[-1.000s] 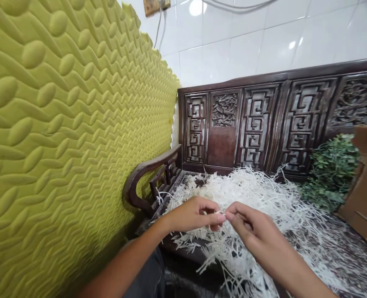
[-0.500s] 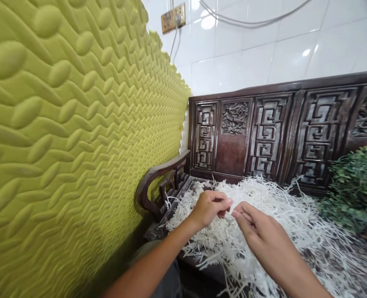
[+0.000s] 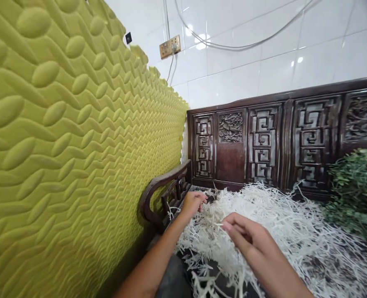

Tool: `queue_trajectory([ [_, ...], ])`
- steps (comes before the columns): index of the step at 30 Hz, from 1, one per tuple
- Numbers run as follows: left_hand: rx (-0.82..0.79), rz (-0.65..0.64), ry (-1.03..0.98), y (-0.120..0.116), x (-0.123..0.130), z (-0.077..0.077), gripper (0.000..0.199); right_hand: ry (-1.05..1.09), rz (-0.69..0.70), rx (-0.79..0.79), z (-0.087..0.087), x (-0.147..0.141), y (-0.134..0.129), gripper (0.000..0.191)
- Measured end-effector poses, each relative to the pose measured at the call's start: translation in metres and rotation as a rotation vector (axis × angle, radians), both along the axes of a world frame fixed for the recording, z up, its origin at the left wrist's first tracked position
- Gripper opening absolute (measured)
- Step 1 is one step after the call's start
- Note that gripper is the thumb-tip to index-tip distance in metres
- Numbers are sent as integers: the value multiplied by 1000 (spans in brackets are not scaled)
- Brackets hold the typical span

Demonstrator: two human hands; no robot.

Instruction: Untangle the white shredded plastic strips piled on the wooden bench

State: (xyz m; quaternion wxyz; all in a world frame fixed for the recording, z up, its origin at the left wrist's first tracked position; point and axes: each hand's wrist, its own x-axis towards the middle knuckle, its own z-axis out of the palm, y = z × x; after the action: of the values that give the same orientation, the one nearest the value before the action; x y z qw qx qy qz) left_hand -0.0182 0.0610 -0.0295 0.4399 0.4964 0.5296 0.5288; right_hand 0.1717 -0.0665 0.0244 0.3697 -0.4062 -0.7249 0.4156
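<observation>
**Hand positions.** The left hand (image 3: pixel 193 203) and the right hand (image 3: pixel 248 238) no longer meet at the fingertips. They now stand well apart. The left hand has shifted to the far left of the pile, just beside the curved armrest (image 3: pixel 165 186) of a dark carved wooden settee (image 3: pixel 233 145). The right hand is near the viewer, over the pile's near-middle part.

**Finger state.** The left fingers (image 3: pixel 200 198) are curled downward, with their tips among the strands. The back of the hand hides the tips, so a grasp cannot be confirmed. The right fingers (image 3: pixel 230 223) are bent inward toward the thumb, and a fine pale strand appears at their tips. That strand is too thin to show whether it is held or merely lies behind them.

**Material location.** The white shredded strands (image 3: pixel 279 219) lie in a loose heap on the settee seat. They spread from the armrest at left toward the right and spill over the near edge. Both hands are directly above or among them.

**Surroundings.** A yellow-green sculpted foam wall panel (image 3: pixel 78 145) runs along the left side. White wall tiles (image 3: pixel 248 74) rise behind the settee and carry a socket plate (image 3: pixel 170 46) and a loose cable (image 3: pixel 242 44). Green artificial foliage (image 3: pixel 354 194) sits at the far right of the seat.
</observation>
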Motion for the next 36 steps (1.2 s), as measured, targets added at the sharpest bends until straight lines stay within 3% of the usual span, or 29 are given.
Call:
queue_trajectory([
  [6, -44, -399, -229, -26, 19, 25, 44, -18, -62, 1, -7, 15, 31, 34],
  [14, -237, -575, -495, -39, 30, 34, 35, -79, -99, 40, -10, 15, 36, 25],
  [20, -216, -522, -440, -44, 36, 33, 33, -105, -106, 10, -16, 17, 42, 15],
  [25, 163, -106, -29, -41, 35, 27, 39, -116, -95, -1, -14, 22, 39, 21],
  [27, 251, -25, 78, -40, 32, 26, 42, -98, -95, -16, -13, 25, 39, 24],
  [30, 277, -183, 138, -43, 31, 29, 27, -60, -107, -42, -13, 29, 40, 26],
  [33, 231, -446, 127, -52, 34, 33, 37, -10, -137, -52, -14, 31, 43, 28],
  [36, 148, -605, 93, -62, 40, 34, 43, 32, -146, -45, -15, 31, 46, 29],
])
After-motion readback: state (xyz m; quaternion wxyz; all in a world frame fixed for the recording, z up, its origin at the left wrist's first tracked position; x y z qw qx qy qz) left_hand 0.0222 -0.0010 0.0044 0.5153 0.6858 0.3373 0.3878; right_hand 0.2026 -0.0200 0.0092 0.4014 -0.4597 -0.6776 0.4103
